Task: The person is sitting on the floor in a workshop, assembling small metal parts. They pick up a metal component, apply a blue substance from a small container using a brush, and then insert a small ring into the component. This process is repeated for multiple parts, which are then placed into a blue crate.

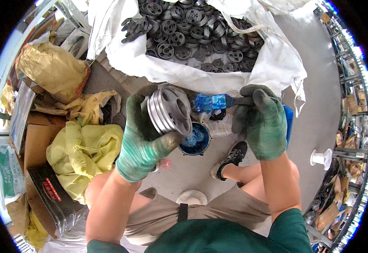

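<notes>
My left hand (146, 135), in a dirty green work glove, grips a grey metal pulley (169, 110) with grooves round its rim and holes through its face. In my right hand (264, 122), gloved the same way, is a paintbrush (217, 102) whose bristles and ferrule are coated in blue. The brush points left toward the pulley, and a small gap shows between them. Below and between my hands, a round tub (195, 139) with blue paint inside stands on the floor, partly hidden behind the pulley.
Ahead lies a large white woven sack (167, 72) full of dark pulleys (192, 31), with a black glove (135, 29) on its left edge. Cardboard boxes (40, 139) and a yellow sack (85, 147) crowd my left. Loaded shelves (352, 105) run along the right, near a white spool (321, 159).
</notes>
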The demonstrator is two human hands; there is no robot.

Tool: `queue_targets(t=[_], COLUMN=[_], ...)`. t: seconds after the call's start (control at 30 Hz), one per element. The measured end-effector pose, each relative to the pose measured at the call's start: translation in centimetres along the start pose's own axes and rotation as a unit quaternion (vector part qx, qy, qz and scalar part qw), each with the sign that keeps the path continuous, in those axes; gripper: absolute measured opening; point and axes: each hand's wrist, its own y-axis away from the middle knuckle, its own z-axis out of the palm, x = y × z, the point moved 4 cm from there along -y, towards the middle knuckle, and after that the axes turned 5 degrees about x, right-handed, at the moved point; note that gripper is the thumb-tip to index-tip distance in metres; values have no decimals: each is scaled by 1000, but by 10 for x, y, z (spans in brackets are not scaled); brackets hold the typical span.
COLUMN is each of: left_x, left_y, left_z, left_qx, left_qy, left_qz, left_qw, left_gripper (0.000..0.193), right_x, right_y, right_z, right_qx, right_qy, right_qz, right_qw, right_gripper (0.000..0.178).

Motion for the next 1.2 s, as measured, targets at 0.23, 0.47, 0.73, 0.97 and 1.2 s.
queue_targets(t=[0.23,0.47,0.73,0.97,1.2], left_x=[-9,-16,-38,-36,-36], left_y=[3,7,21,21,18], left_z=[12,17,13,15,1], left_qx=[-18,-25,-30,-23,-66], left_qy=[-21,3,204,172,2], left_qz=[40,-41,-320,-336,-166], left_qw=[999,999,925,926,984], left_gripper=[116,112,96,99,96], right_x=[2,17,1,-22,-29], right_y=[7,4,8,20,32], right_z=[2,0,-8,6,25], right_qx=[-35,-67,-194,-262,-257], right_qy=[-8,-54,3,188,448], right_qz=[42,72,-55,-210,-435], right_qw=[998,994,979,923,737], right_gripper=[36,40,28,22,24])
